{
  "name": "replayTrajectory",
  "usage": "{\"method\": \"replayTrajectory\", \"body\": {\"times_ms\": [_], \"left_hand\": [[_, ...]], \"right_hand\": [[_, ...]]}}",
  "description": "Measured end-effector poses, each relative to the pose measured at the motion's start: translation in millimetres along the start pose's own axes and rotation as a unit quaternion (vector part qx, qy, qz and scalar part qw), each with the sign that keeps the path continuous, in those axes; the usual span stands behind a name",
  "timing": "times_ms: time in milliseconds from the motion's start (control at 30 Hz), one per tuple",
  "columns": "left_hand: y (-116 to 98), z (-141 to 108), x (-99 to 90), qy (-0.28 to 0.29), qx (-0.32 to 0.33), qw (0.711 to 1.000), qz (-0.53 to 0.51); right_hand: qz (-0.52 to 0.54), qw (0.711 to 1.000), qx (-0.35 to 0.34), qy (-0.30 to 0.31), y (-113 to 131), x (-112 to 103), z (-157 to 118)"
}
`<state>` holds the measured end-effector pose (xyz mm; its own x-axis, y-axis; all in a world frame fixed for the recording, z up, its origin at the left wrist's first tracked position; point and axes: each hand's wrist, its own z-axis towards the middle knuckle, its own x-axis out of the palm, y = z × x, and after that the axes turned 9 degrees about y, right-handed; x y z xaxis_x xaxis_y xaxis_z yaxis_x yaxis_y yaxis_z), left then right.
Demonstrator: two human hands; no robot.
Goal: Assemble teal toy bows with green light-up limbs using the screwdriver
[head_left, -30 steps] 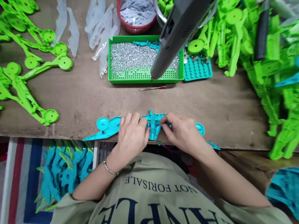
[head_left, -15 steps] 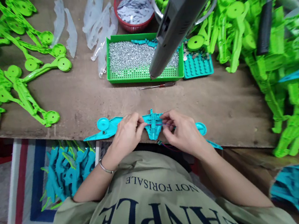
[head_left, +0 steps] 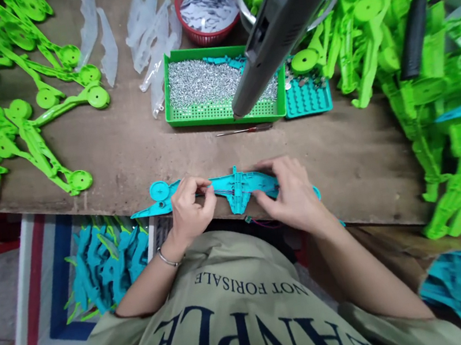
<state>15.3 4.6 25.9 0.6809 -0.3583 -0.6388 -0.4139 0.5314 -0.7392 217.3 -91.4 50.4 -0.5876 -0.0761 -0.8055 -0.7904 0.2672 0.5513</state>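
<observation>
A blue plastic shell (head_left: 239, 188), long and wing-shaped with a ribbed middle, lies along the table's front edge. Over its left wing is my left hand (head_left: 192, 206), thumb and forefinger pinched on thin dark wires (head_left: 223, 191) that run along the shell to its middle. My right hand (head_left: 292, 189) grips the right wing, thumb on the near side and fingers across the far side, hiding much of it. Below the shell's middle, a small green circuit board (head_left: 248, 220) hangs at the edge with reddish wires (head_left: 265, 224) trailing from it.
Behind the shell are a screwdriver (head_left: 244, 130), a green tray (head_left: 226, 117) of small screws and a grey overhanging tool (head_left: 263, 45). Bright green plastic parts pile up at left (head_left: 41, 150) and right (head_left: 443, 162). A bin (head_left: 33, 338) with blue parts stands below left.
My right hand has moved outward from the shell's middle onto its right wing, its fingers spreading from a pinch. My left hand has shifted slightly left, uncovering more wire.
</observation>
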Motion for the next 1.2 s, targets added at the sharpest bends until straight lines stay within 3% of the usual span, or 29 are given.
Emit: {"method": "replayTrajectory", "body": {"times_ms": [133,267,467,633,833,1200], "left_hand": [[-0.1,-2.7,1.3,-0.032,0.032,0.999,0.008],[-1.0,-5.7,5.3,-0.056,0.049,0.997,0.009],[-4.2,-1.3,4.5,-0.005,0.022,1.0,0.013],[-6.7,4.0,-3.6,0.051,0.054,0.994,0.079],[-3.0,4.9,-5.4,0.059,0.078,0.987,0.131],[0.6,12.8,-9.6,0.051,0.051,0.997,0.034]], "right_hand": [[0.017,0.995,0.026,0.097,3.8,2.0,13.1],[0.041,0.989,0.051,0.134,8.1,0.6,23.3],[0.048,0.991,0.05,0.117,0.2,-4.1,28.8],[-0.002,0.989,0.024,0.144,-6.1,-6.6,32.2],[-0.006,0.987,0.05,0.155,-5.7,-10.2,38.9],[0.018,0.986,0.063,0.152,-9.0,-16.8,44.9]]}}
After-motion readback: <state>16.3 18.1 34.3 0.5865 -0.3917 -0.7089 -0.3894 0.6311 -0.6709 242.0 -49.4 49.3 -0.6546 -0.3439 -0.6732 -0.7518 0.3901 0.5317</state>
